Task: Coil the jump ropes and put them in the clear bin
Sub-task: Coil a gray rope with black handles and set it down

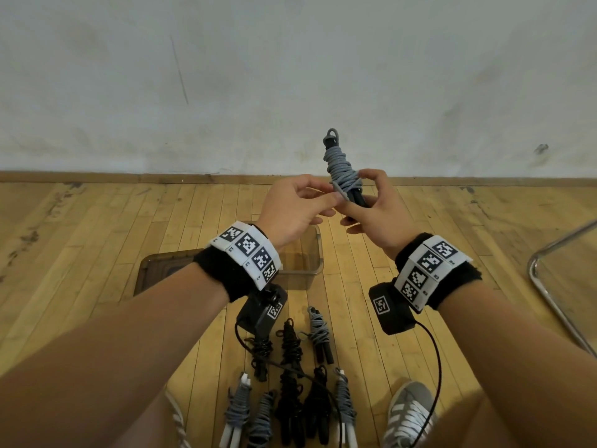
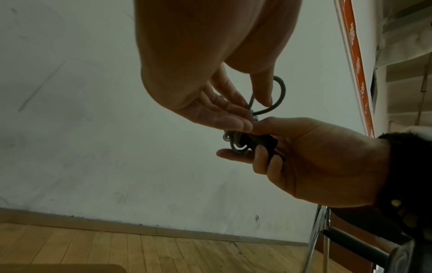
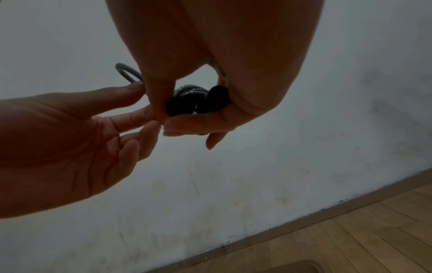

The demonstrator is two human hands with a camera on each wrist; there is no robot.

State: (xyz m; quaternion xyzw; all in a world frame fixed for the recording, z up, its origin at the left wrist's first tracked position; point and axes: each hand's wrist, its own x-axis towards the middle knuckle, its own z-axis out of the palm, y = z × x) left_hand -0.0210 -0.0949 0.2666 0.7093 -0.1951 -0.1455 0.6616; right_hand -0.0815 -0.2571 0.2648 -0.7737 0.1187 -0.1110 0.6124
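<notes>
The right hand curls its fingers around the black handles of a grey jump rope (wound tight above the fingers). The left hand pinches the loose rope end just beside them.

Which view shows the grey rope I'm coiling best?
Head: the grey jump rope shows whole, wound round its black handles. Left wrist shows only a loop and some turns; right wrist mostly handle ends.

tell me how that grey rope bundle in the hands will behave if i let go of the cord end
The grey jump rope would likely loosen: the left hand pinches its free end, which does not look tucked in. The cord looks springy, forming a stiff loop. The black handles gripped by the right hand probably keep the bundle rigid lengthwise.
</notes>
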